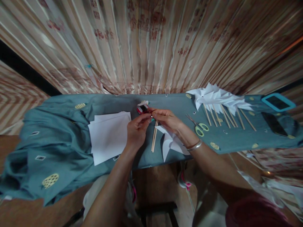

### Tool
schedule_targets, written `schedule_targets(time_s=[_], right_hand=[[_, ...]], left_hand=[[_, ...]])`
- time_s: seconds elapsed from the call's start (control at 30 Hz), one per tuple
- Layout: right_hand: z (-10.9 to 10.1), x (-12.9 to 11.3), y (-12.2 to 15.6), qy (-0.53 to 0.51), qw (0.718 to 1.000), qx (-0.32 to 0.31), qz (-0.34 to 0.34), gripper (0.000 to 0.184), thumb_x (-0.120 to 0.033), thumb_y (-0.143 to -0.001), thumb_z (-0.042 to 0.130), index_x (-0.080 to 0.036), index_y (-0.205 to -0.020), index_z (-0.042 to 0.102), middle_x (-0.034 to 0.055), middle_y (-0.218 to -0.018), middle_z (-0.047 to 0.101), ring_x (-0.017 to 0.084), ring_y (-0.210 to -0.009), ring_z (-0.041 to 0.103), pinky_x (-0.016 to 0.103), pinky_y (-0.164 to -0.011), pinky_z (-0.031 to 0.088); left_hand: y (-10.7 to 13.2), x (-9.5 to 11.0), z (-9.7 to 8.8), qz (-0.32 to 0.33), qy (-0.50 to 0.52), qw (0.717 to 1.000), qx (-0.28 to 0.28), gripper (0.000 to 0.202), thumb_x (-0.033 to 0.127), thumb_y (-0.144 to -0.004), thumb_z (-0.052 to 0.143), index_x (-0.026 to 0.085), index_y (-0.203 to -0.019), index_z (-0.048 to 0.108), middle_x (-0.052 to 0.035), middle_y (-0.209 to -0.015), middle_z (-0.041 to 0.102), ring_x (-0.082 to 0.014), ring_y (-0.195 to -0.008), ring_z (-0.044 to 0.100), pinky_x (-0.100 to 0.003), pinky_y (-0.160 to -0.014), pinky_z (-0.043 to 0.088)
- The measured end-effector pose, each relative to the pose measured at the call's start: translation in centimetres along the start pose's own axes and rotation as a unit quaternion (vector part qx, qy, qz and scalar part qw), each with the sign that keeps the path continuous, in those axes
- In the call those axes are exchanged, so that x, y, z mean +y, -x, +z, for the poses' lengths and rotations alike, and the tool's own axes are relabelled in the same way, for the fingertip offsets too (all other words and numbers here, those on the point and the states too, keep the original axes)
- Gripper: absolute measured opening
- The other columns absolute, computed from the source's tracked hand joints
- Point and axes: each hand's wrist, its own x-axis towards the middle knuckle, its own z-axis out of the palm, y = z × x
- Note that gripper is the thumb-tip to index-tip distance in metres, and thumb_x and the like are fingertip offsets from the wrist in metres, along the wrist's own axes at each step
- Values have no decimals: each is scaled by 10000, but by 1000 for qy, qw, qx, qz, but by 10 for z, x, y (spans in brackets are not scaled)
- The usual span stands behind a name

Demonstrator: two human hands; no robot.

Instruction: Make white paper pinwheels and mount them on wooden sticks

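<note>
My left hand (pixel 137 130) and my right hand (pixel 167 119) meet at the middle of the table, fingertips pinched together on something too small to name. Just behind them sits a small red and white box (pixel 142 107). Under my right wrist lies a folded white paper pinwheel (pixel 170 142). Thin wooden sticks (pixel 154 136) lie between my hands. A stack of white paper sheets (pixel 107 135) rests to the left of my left hand.
A teal cloth (pixel 59 132) covers the table. Several finished white pinwheels on sticks (pixel 220 101) lie at the right, with green-handled scissors (pixel 199 126) beside them. A blue-framed tablet (pixel 278 101) and a dark phone (pixel 274 123) sit far right. A striped curtain hangs behind.
</note>
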Motion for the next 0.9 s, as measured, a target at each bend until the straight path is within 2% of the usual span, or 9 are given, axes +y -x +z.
schedule_targets(time_s=[0.13,0.23,0.47,0.7,0.8,0.9], right_hand=[[1,2,10,-66,997,2,29,311,-412,-545,871,-215,-750,744,35,-1037,710,168,-958,619,287,-904,462],[-1,4,13,-85,996,0,34,289,-382,-547,872,-213,-743,746,35,-1023,714,157,-907,619,281,-876,473],[-8,14,20,-98,995,20,19,287,-407,-567,862,-205,-719,725,53,-1129,690,168,-916,616,326,-914,463],[-17,15,33,-61,998,26,-8,297,-465,-592,849,-218,-688,715,46,-969,714,216,-1176,554,364,-1070,359],[-22,14,40,-53,998,36,-8,276,-438,-600,850,-222,-735,742,35,-1005,721,191,-1113,594,352,-1049,385],[-27,12,48,-38,998,44,-12,262,-403,-600,853,-225,-769,762,26,-991,737,165,-968,643,338,-969,453]], left_hand=[[2,-1,4,-3,-9,1000,2,157,229,-733,664,183,-866,733,-29,-863,763,-176,-795,707,-310,-776,566],[1,-1,5,-4,-20,1000,0,156,239,-710,679,189,-844,741,-23,-842,765,-171,-751,702,-300,-732,566],[1,-2,13,9,-61,998,-3,121,285,-688,685,196,-752,735,-11,-736,752,-164,-644,680,-277,-642,553],[4,-3,20,4,-77,995,-58,81,273,-705,684,204,-698,724,2,-673,721,-158,-598,660,-260,-590,522],[5,-2,23,-11,-86,993,-81,82,274,-713,686,201,-703,723,3,-649,710,-160,-591,658,-263,-582,516],[7,-1,28,-25,-95,991,-86,77,268,-713,686,202,-708,726,12,-624,701,-155,-575,651,-264,-583,516]])
